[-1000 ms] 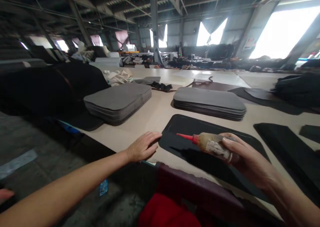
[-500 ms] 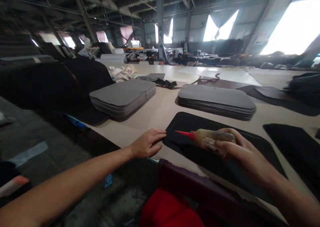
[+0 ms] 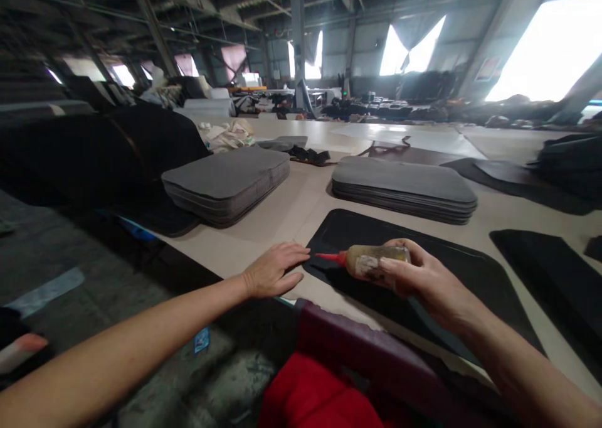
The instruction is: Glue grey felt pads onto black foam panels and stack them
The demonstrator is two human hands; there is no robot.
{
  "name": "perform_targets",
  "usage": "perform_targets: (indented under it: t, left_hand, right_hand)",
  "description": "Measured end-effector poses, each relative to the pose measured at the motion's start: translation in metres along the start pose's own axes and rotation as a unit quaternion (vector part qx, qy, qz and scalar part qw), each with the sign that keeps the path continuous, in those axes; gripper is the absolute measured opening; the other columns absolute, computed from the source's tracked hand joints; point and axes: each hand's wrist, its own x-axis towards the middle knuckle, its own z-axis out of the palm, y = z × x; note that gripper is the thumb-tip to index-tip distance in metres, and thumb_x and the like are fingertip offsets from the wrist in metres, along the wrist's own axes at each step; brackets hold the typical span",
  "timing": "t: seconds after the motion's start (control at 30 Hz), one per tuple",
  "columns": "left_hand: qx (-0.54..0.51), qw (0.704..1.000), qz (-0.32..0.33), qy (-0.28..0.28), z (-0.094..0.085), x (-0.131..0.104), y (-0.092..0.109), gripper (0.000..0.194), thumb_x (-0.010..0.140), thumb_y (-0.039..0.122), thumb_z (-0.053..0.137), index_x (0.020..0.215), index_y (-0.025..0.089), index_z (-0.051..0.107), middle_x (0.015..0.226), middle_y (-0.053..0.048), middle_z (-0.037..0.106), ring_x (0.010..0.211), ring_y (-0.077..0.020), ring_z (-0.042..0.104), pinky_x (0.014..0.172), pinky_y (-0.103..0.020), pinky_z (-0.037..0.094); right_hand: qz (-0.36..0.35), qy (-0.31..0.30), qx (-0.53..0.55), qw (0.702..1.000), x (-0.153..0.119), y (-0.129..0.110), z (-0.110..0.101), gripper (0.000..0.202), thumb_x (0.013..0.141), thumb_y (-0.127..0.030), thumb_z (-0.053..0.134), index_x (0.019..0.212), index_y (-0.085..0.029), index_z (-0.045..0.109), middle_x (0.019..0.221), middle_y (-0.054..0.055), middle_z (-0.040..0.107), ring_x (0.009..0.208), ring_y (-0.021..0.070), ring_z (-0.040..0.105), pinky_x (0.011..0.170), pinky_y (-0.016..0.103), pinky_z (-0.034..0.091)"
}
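My right hand is wrapped round a squeeze bottle with a long red nozzle and yellowish contents, held tilted on its side. Its tip points left, over the left end of a black rounded panel lying on the table. Flat on the table at that panel's left corner rests my left hand, fingers stretched out, fingertips at the panel's edge. It holds nothing. Whether the nozzle touches the panel I cannot tell.
Two stacks of grey rounded panels, a left stack and a right stack, stand beyond the black panel. A second black panel lies to the right. Black strips and a cream cloth lie farther back. The table's near edge runs before me.
My right hand has carried the squeeze bottle left, bringing its nozzle nearer my left hand and the panel's left corner. My left hand stays at that corner.
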Motion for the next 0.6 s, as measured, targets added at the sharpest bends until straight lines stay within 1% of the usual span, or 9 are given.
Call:
perform_targets:
  t: [0.1,0.17,0.27,0.4,0.53,0.6]
  left_hand:
    - [-0.002,1.0,-0.001,0.002,0.001,0.001,0.0,0.043,0.091,0.024,0.055,0.133,0.016,0.055,0.138,-0.012,0.057,0.129,-0.0259,0.051,0.114,-0.047,0.038]
    - [-0.005,1.0,-0.007,0.007,0.002,0.001,0.001,0.046,0.09,0.024,0.055,0.135,0.016,0.052,0.137,-0.012,0.058,0.128,-0.0257,0.051,0.114,-0.046,0.039]
    - [-0.012,1.0,-0.02,0.019,0.003,0.001,0.001,0.047,0.088,0.022,0.056,0.135,0.017,0.051,0.133,-0.011,0.06,0.126,-0.0251,0.053,0.111,-0.045,0.042]
    - [-0.022,0.999,-0.019,0.028,0.005,0.0,0.0,0.038,0.088,0.019,0.055,0.125,0.018,0.057,0.133,-0.01,0.061,0.126,-0.0243,0.053,0.112,-0.045,0.041]
    - [-0.019,0.999,-0.021,0.024,0.005,-0.001,-0.001,0.032,0.088,0.02,0.056,0.12,0.019,0.06,0.134,-0.01,0.061,0.126,-0.0244,0.054,0.113,-0.046,0.041]
    - [-0.018,0.999,-0.021,0.024,0.005,-0.001,-0.001,0.032,0.088,0.019,0.056,0.12,0.019,0.06,0.134,-0.01,0.061,0.126,-0.0245,0.054,0.112,-0.046,0.041]
  right_hand:
    - [-0.003,-0.015,-0.035,0.999,-0.004,-0.001,0.002,0.056,0.07,-0.044,0.084,0.11,-0.021,0.052,0.084,-0.001,0.061,0.068,0.0133,0.053,0.054,0.021,0.041]
    - [-0.002,-0.01,-0.066,0.998,-0.006,-0.003,0.004,0.055,0.07,-0.042,0.083,0.111,-0.022,0.051,0.082,-0.001,0.062,0.068,0.0143,0.054,0.053,0.022,0.042]
    - [-0.016,0.011,-0.107,0.994,-0.008,-0.005,0.01,0.048,0.075,-0.043,0.079,0.109,-0.023,0.052,0.079,-0.002,0.061,0.062,0.0145,0.055,0.05,0.023,0.044]
    - [-0.034,0.05,-0.19,0.98,-0.008,-0.011,0.019,0.045,0.076,-0.045,0.075,0.11,-0.026,0.053,0.081,-0.002,0.064,0.061,0.0171,0.059,0.048,0.025,0.049]
    - [-0.02,0.056,-0.215,0.975,-0.005,-0.016,0.028,0.042,0.077,-0.048,0.071,0.111,-0.028,0.055,0.081,-0.001,0.066,0.061,0.0186,0.061,0.042,0.024,0.047]
    - [-0.023,0.066,-0.239,0.968,-0.002,-0.017,0.031,0.041,0.077,-0.048,0.07,0.109,-0.027,0.056,0.079,-0.001,0.066,0.06,0.0178,0.061,0.043,0.024,0.046]
